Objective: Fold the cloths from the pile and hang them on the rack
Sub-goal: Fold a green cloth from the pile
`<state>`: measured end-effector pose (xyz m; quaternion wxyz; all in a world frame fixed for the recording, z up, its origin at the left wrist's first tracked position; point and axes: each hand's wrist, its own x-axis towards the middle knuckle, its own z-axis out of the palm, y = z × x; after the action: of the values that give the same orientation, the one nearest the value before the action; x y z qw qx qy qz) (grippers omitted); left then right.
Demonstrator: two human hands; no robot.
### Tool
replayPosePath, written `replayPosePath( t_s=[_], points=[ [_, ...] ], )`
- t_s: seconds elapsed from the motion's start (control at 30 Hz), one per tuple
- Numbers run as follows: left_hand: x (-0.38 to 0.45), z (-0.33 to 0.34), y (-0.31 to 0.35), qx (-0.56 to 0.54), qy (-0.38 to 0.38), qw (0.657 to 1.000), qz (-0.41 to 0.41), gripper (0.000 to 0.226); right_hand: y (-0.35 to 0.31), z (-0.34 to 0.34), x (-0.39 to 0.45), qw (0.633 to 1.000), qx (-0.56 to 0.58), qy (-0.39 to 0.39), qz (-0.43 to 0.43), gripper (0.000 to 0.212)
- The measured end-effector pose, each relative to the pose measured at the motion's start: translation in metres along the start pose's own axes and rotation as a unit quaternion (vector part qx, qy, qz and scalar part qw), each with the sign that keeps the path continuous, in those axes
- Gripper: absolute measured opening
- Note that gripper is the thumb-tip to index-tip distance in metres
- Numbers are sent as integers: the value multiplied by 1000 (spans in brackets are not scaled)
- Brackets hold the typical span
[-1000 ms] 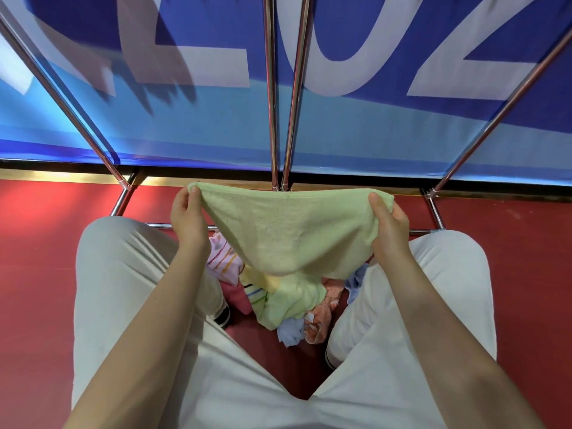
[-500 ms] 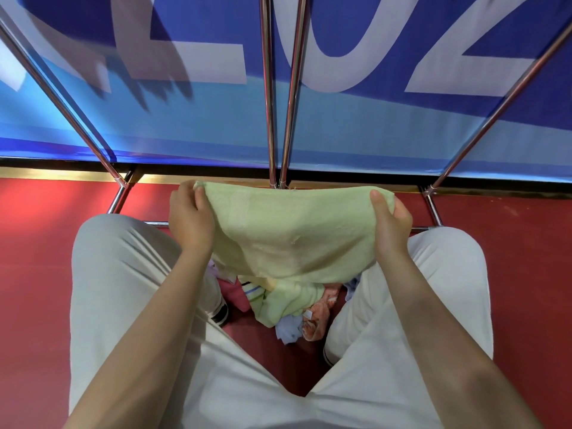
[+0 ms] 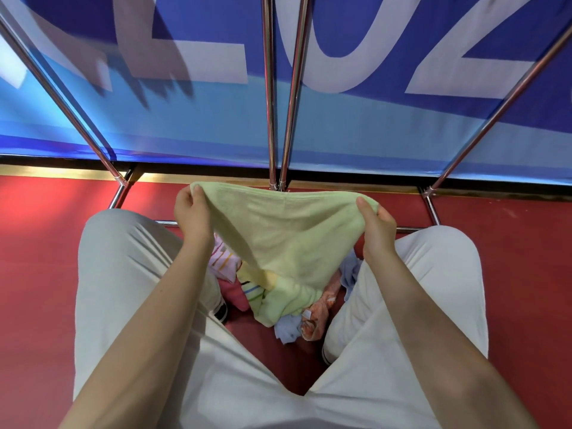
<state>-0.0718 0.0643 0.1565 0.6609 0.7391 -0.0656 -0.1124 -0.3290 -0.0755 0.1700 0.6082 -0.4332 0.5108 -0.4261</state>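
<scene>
Green cloth (image 3: pixel 288 239) higher, rack (image 3: pixel 280 119) beyond.

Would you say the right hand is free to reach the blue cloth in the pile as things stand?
Probably not yet. The right hand pinches a corner of the green cloth, which the left hand holds too. The blue cloth lies low on the floor, partly under other cloths of the pile.

The pale green terry cloth (image 3: pixel 288 239) looks soft, matt and finely napped. The thin polished metal rack tubes (image 3: pixel 268 88) are smooth and shine like chrome. The blue-and-white printed banner (image 3: pixel 356 125) has a slight sheen, like coated fabric or vinyl. The red floor (image 3: pixel 520 274) looks matt and faintly grainy. The off-white woven trousers (image 3: pixel 123 274) are matt.
</scene>
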Motion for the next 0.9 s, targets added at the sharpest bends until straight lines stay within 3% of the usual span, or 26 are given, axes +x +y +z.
replayPosePath(
  t_s=[0.17,0.3,0.4,0.6,0.77,0.9],
  points=[
    [-14,10,-4,-41,-24,986,-158,33,20,11,7,995,-3,31,91,8],
    [-30,19,-6,-87,-26,966,-240,30,29,23,7,992,-32,33,119,8],
    [-45,28,-4,-68,-76,967,-233,22,28,37,-3,993,-44,-2,110,11],
    [-91,46,9,-33,-202,970,-129,13,23,60,-28,986,-129,-104,19,8],
    [-105,59,10,-49,-218,965,-134,15,23,71,-40,980,-140,-122,-65,31],
    [-107,62,12,-86,-221,958,-162,14,22,73,-38,977,-145,-134,-75,18]
  ],
)
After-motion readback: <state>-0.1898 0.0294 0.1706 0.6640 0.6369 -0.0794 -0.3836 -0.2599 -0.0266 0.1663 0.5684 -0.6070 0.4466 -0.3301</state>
